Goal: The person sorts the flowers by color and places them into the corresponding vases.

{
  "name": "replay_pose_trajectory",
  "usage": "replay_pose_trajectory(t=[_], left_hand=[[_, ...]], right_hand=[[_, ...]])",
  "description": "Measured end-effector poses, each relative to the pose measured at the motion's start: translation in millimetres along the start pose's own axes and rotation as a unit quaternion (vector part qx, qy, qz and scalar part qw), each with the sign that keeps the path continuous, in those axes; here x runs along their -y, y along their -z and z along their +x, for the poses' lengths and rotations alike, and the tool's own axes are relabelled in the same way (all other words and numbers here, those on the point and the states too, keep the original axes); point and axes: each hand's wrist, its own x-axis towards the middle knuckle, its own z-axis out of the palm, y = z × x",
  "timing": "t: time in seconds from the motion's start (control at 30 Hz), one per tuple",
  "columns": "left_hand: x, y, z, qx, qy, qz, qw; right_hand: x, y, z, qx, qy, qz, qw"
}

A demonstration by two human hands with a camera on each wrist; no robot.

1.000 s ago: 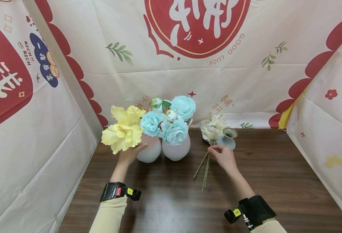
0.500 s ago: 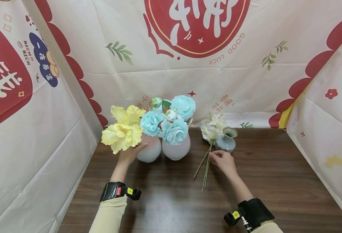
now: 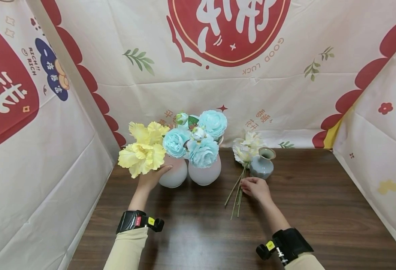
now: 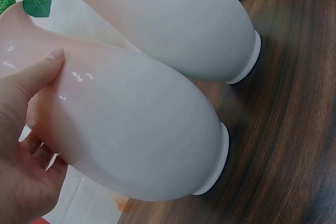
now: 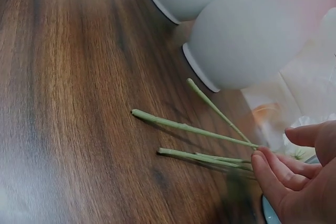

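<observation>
My left hand (image 3: 148,180) holds the left pink-and-white vase (image 4: 142,124), thumb and fingers on opposite sides of its upper body. Large yellow flowers (image 3: 140,155) lean out above that hand, hiding the vase's mouth. Close beside it stands a second pink-and-white vase (image 3: 204,174) under light blue flowers (image 3: 202,152). At the right, white flowers (image 3: 246,150) lie on the table with thin green stems (image 5: 184,128) fanned toward the front. The fingertips of my right hand (image 3: 256,187) touch these stems, and in the right wrist view the thumb stands apart from the fingers.
A small grey-blue vase (image 3: 262,167) stands upright just behind my right hand, beside the white flowers. The dark wooden table (image 3: 198,240) ends at a printed cloth backdrop (image 3: 198,90), with cloth walls on both sides.
My right hand has come slightly nearer along the stems, uncovering the grey-blue vase. The stem ends have spread, one shifting left. The left hand and its vase stay put.
</observation>
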Motion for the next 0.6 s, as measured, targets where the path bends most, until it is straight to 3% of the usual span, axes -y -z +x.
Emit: replay_pose_trajectory(t=[0.37,0.6], left_hand=[[1.2,-0.3,0.4,-0.008,-0.019,0.003,0.9998],[0.9,-0.5,0.6,-0.007,-0.015,0.003,0.9999]], right_hand=[[-5.7,-10.6,9.1,-0.012,-0.019,0.045,0.999],[-5.6,-13.8,11.1,-0.023,-0.004,0.066,0.998]])
